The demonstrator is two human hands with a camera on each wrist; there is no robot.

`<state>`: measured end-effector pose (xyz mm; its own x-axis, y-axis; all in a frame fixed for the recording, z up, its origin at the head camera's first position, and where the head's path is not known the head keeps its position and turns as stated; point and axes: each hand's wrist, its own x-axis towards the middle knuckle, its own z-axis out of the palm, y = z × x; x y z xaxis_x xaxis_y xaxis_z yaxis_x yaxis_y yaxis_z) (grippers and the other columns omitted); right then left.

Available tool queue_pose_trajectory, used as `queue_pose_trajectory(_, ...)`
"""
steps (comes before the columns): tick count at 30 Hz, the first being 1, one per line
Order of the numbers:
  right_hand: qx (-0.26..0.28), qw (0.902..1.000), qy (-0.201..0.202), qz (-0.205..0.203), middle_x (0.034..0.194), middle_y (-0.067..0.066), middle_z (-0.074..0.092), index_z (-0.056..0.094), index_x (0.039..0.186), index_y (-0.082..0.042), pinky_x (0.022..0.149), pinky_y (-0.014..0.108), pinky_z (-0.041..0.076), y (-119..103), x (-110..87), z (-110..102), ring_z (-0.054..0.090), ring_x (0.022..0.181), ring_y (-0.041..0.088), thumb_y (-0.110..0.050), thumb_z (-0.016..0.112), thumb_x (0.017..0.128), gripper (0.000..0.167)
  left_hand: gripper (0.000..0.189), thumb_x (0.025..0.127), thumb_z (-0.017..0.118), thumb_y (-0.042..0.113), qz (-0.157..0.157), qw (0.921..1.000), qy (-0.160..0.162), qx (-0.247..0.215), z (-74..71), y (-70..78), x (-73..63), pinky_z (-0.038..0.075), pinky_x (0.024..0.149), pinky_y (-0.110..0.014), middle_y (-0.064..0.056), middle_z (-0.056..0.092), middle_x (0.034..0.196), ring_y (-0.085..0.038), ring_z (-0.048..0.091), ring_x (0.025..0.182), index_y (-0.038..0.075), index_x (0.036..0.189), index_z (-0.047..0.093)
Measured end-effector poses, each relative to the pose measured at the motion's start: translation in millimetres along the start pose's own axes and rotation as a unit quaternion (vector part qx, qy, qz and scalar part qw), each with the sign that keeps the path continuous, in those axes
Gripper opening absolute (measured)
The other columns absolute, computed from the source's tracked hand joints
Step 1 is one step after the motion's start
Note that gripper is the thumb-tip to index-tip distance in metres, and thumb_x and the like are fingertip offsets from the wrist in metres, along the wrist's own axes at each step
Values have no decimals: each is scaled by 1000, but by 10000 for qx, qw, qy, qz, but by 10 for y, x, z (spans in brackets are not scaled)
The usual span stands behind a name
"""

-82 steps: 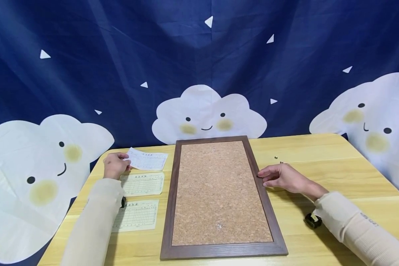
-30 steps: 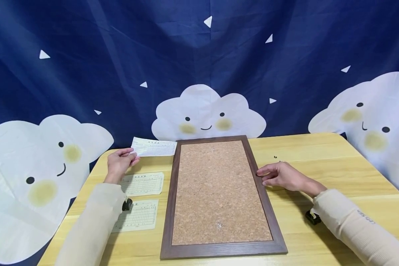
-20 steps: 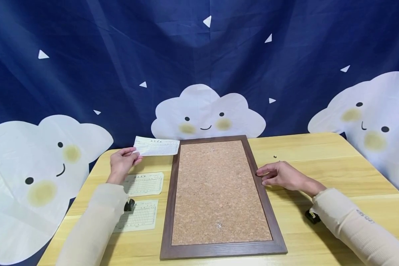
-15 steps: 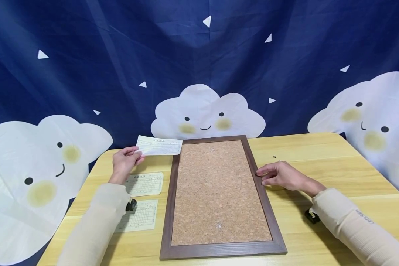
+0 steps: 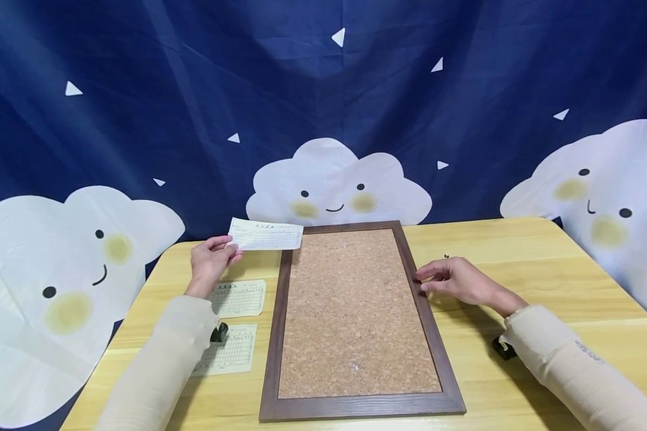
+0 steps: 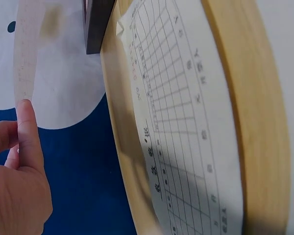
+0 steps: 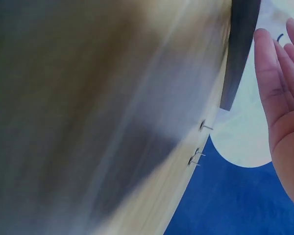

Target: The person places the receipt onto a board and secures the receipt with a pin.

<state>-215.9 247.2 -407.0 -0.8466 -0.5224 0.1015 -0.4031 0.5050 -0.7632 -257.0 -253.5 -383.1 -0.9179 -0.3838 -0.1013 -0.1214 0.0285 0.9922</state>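
Note:
My left hand (image 5: 211,261) pinches a printed receipt slip (image 5: 266,236) by its left end, between thumb and fingers. The slip is raised, and its right end overlaps the top left corner of the dark wooden frame of a corkboard (image 5: 356,311). Seen from the left wrist, the same slip (image 6: 27,58) stands nearly edge-on above the fingertips. My right hand (image 5: 466,281) is at the board's right edge, fingertips right over the frame. In the right wrist view its fingers (image 7: 267,73) are extended and hold nothing.
Two more receipt slips (image 5: 239,298) (image 5: 230,350) lie on the wooden table (image 5: 544,263) left of the board, partly behind the left arm. Three thumbtacks (image 7: 202,125) lie right of the board. Behind the table hangs a dark blue cloud-print cloth (image 5: 280,72).
My left hand has lifted the top slip off the table and carried it right and back, to the board's upper left corner. The right hand has stayed at the board's right edge, shifting slightly.

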Motion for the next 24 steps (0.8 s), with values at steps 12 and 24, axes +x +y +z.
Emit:
queue_pose_trajectory(12,49,9997,190,131,103,15,72,65,122,9,70,24,54,-108,142,33,69,81,15,-9,72,93,35,35,92,66,-5,-52,9999,-54,-112,128,12,-23,57,76,-27,0,62,82,-6,68,65,-8,126,58)
queue_pose_trajectory(24,426,9983,375,95,101,20,71,62,122,12,72,34,58,-171,297,80,70,80,22,-7,70,94,35,35,91,65,-8,-27,9991,-176,-390,223,10,-51,57,68,-22,-4,63,86,-7,68,64,-9,125,58)
